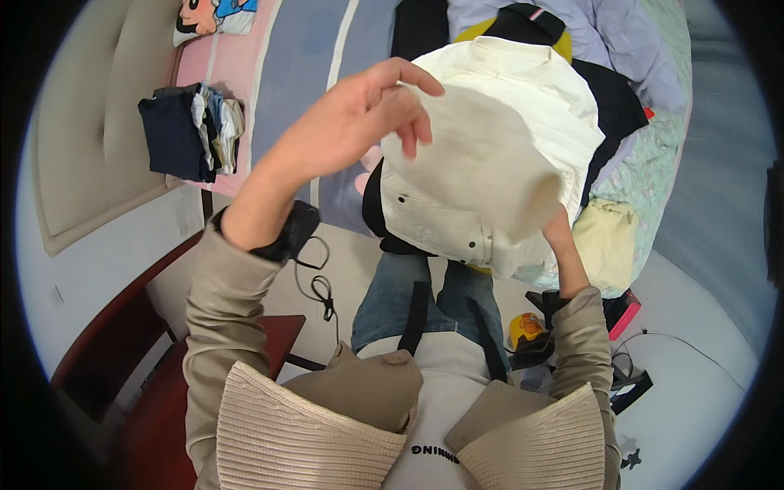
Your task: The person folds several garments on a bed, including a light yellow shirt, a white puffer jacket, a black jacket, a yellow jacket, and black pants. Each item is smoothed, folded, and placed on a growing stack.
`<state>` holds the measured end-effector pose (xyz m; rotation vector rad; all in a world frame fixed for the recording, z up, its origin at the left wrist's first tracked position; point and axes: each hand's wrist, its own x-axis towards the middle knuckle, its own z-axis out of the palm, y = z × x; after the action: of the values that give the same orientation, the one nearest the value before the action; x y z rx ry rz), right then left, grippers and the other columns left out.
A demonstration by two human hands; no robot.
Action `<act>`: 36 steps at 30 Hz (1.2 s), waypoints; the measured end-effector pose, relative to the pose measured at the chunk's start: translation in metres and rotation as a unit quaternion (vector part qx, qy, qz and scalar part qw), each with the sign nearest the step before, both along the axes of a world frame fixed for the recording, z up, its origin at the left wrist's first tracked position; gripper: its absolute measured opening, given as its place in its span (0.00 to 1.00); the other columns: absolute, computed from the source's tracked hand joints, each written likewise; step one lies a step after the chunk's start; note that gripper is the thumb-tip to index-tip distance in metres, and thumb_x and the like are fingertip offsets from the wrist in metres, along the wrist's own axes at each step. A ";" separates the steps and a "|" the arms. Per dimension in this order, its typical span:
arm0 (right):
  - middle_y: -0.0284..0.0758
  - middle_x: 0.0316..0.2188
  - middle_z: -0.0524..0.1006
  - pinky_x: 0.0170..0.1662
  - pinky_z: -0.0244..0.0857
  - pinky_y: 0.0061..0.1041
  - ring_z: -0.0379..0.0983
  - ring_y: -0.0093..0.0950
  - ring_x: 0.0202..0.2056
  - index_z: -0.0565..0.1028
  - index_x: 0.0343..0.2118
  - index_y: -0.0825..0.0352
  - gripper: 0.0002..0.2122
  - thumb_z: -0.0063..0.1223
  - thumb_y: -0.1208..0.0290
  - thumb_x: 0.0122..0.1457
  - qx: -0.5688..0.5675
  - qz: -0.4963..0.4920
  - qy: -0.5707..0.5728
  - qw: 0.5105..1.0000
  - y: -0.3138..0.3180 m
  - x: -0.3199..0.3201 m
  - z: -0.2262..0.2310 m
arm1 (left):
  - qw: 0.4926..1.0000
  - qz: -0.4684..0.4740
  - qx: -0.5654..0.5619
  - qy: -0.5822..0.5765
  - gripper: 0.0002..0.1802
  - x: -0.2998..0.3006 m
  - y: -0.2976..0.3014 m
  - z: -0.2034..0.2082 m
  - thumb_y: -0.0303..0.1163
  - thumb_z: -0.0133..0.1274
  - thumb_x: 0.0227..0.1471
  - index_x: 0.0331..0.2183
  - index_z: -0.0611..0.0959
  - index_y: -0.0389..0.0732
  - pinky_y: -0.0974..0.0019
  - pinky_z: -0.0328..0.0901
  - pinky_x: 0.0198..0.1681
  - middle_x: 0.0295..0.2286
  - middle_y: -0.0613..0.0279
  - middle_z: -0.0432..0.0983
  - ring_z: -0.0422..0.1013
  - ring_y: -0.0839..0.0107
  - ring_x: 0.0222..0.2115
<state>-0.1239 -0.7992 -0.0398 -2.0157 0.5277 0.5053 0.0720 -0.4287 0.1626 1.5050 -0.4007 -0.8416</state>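
The white garment is located at the near edge of the bed, in front of the person's body. A row of small dark snaps is visible near its lower edge. One section of the cloth is raised toward the viewer and appears blurred.

Left hand: positioned above the upper left part of the garment. The fingers are bent and parted, with no cloth pinched between them. Contact between the fingertips and the garment cannot be determined.

Right hand: positioned at the right side of the garment, beside the blurred section. The cloth covers the fingers of this hand; whether they pinch it cannot be determined.

Surrounding items:
- Dark clothing lies beyond the right side of the garment, partly beneath it.
- Lavender fabric lies at the far right of the bed.
- A pale yellow folded cloth lies near the right hand, at the bed's near right corner.
- A stack of folded clothes sits at the left side of the bed, well apart from the garment.
- A red-brown chair stands at the lower left.
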 end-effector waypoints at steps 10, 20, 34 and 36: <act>0.37 0.44 0.69 0.45 0.61 0.27 0.67 0.27 0.41 0.64 0.50 0.69 0.24 0.48 0.57 0.55 0.169 -0.305 0.074 0.934 -0.041 0.004 -0.035 | 0.926 0.246 0.286 0.001 0.14 -0.049 -0.028 -0.221 0.37 0.45 0.55 0.34 0.74 0.35 0.70 0.64 0.37 0.29 0.63 0.73 0.69 0.75 0.31; 0.41 0.34 0.74 0.42 0.62 0.26 0.69 0.28 0.37 0.69 0.41 0.72 0.18 0.54 0.65 0.51 -0.045 -0.138 -0.117 0.983 -0.041 0.072 0.009 | 0.846 0.222 0.410 -0.258 0.28 -0.084 -0.068 -0.241 0.32 0.49 0.50 0.51 0.62 0.32 0.56 0.50 0.55 0.50 0.38 0.57 0.54 0.48 0.52; 0.47 0.41 0.68 0.49 0.59 0.31 0.65 0.36 0.43 0.64 0.48 0.76 0.22 0.53 0.68 0.52 -0.185 -0.203 -0.047 0.960 -0.103 -0.031 -0.048 | 0.858 0.160 0.393 -0.288 0.28 -0.113 -0.114 -0.235 0.29 0.52 0.46 0.49 0.64 0.32 0.54 0.50 0.55 0.50 0.40 0.57 0.54 0.47 0.51; 0.51 0.45 0.66 0.51 0.56 0.32 0.62 0.41 0.48 0.63 0.49 0.76 0.25 0.53 0.64 0.53 -0.167 -0.189 -0.103 0.962 -0.106 -0.017 -0.053 | 0.875 0.147 0.375 -0.268 0.28 -0.117 -0.123 -0.228 0.28 0.52 0.46 0.49 0.64 0.33 0.54 0.50 0.55 0.51 0.40 0.56 0.54 0.47 0.51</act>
<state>-0.1413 -0.9047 -0.0927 -2.1784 0.8894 -0.0315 -0.0450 -0.5520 -0.0654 2.4709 -0.2331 -0.3132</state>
